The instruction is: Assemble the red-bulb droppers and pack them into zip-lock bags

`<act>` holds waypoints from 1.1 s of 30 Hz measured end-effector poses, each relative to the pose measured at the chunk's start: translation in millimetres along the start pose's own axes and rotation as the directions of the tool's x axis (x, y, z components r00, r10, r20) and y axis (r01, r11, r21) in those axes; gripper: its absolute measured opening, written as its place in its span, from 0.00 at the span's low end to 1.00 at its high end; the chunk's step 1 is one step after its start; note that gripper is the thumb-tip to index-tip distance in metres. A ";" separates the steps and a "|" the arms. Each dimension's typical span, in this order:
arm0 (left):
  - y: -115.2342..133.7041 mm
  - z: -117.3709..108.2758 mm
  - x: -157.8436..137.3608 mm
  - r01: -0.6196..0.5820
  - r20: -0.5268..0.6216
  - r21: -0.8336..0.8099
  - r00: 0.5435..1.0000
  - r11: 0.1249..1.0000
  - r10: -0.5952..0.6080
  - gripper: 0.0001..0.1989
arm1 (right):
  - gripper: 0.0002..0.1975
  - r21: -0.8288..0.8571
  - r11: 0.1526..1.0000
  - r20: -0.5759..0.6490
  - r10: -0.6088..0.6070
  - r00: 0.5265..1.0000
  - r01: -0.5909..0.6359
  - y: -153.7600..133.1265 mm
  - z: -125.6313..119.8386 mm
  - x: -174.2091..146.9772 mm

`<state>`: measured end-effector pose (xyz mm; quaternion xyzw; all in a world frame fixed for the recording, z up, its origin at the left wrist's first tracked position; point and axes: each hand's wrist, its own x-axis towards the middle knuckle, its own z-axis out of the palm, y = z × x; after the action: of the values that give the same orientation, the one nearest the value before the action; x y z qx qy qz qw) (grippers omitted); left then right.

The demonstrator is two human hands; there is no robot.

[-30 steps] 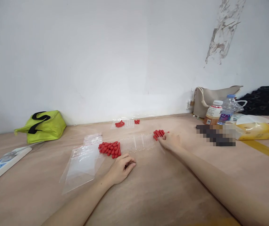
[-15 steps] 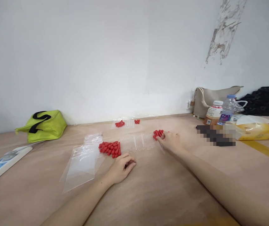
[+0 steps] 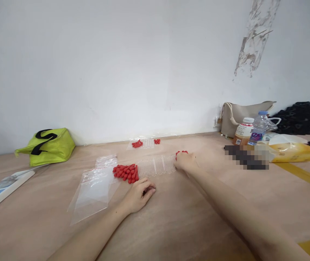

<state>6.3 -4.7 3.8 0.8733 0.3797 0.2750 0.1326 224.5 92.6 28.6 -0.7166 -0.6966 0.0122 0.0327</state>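
Head view, left hand [image 3: 138,195]: beside red, teardrop-shaped, rubbery-looking bulbs [image 3: 125,173]; fingers loosely curled, gap narrow, nothing seen held.
Right hand [image 3: 187,162]: fingers bent over the second bulb cluster [image 3: 182,152]; cannot tell whether gripping.
Handling: light, level pressure probably keeps the row even.
Slender clear tubes [image 3: 156,166]: near-parallel, between clusters, mid-surface [image 3: 160,224], toward its far edge.
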 end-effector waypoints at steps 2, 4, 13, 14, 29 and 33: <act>0.6 0.0 -0.1 0.003 -0.002 -0.002 1.000 1.000 -0.003 0.07 | 0.13 -0.016 0.999 0.011 0.044 0.999 -0.044 -6.0 0.7 2.8; 1.2 -0.3 -0.3 0.006 0.002 -0.003 1.000 1.000 -0.006 0.08 | 0.13 -0.025 0.997 0.005 0.069 0.998 -0.069 -11.6 2.4 4.9; 2.3 0.7 -1.1 -0.003 0.010 0.013 1.000 1.000 0.003 0.08 | 0.12 0.037 0.999 -0.030 -0.027 0.999 0.029 0.6 -14.9 -10.1; 2.9 1.6 -1.4 -0.005 -0.006 0.019 1.000 1.000 0.005 0.08 | 0.12 0.038 0.998 -0.047 -0.057 0.997 0.059 4.3 -16.6 -17.2; -37.3 -64.3 61.6 0.569 -0.296 0.527 0.819 0.631 -0.491 0.10 | 0.07 0.019 0.659 -0.166 -0.739 0.652 0.752 32.4 -4.4 -96.9; -49.5 -55.4 74.7 0.603 -0.284 0.560 0.784 0.569 -0.552 0.13 | 0.05 0.147 0.662 -0.213 -0.705 0.677 0.735 34.8 0.7 -98.6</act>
<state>-13.2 85.0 55.4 0.6820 0.7169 0.1081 -0.0961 256.3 -6.8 22.9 -0.3726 -0.9134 0.0260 0.1617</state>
